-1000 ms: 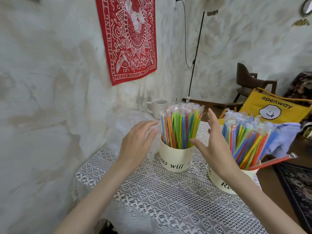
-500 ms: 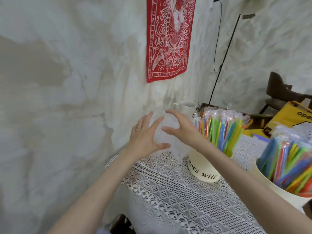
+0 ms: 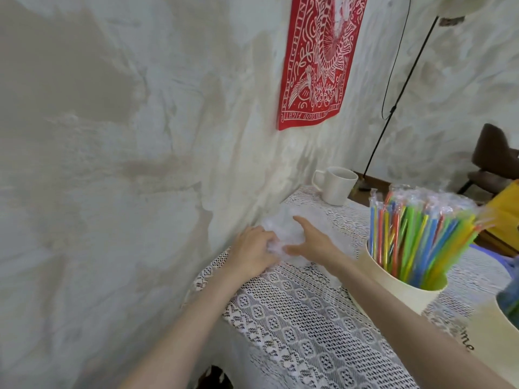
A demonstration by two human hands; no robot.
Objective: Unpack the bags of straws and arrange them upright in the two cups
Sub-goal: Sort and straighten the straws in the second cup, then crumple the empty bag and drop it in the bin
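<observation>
- The left hand (image 3: 254, 255) now curls its fingers into the clear plastic bag (image 3: 283, 231). Its grip holds the crumpled bag against the tabletop (image 3: 309, 318), close to the wall (image 3: 140, 164).
- The right hand (image 3: 311, 242) lies on the same bag with straight fingers. Its grip is wide and just presses.
- A moment ago both hands were up in the air by the straws. Now they are down on the empty bag, and the head has turned to the left.
- The straws (image 3: 415, 234) stand up in the near cream cup (image 3: 398, 290), just right of the right arm. Each straw has its own thin wrapper.
- The second cup (image 3: 494, 338) shows only at the right edge, so I cannot see much of it.
- A white mug (image 3: 337, 185) stands behind, near the wall.
- I think the straws are all in. Only the bag is left to tidy.
</observation>
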